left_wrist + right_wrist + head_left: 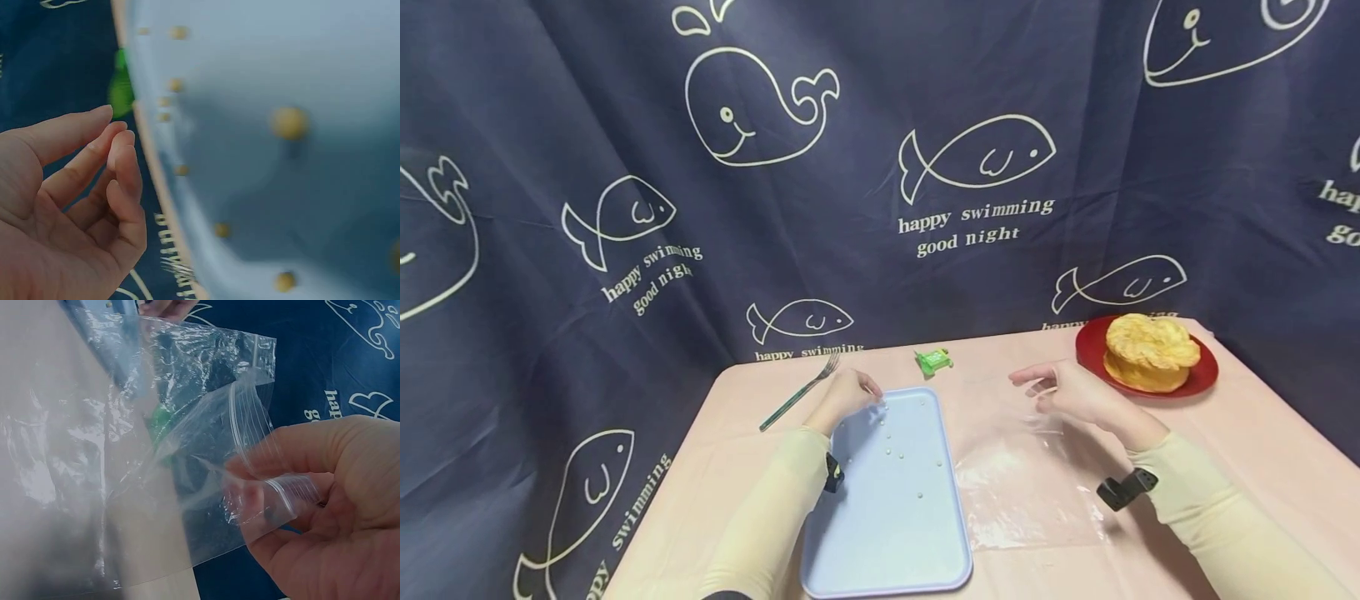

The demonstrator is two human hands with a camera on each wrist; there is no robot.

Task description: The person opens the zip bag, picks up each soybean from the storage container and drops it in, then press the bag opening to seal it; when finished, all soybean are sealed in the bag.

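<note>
My left hand (847, 393) hangs over the far left corner of a light blue tray (880, 533), thumb and fingertips close together. In the left wrist view that hand (81, 181) is loosely curled, and nothing shows between its fingers. Several small round beads (290, 123) lie scattered over the tray. To the tray's right, my right hand (1078, 398) holds a clear plastic zip bag (1022, 500) by its top. The right wrist view shows the thumb and fingers pinching the bag's ridged zip edge (240, 425), its mouth partly spread and folded over.
A fork (797, 398) with a dark green handle lies left of the tray. Behind the tray is a small green packet (934, 361). At the back right stands a red plate (1206, 375) bearing a round golden bread (1150, 354). A dark blue printed curtain (880, 275) hangs behind the pink-covered table.
</note>
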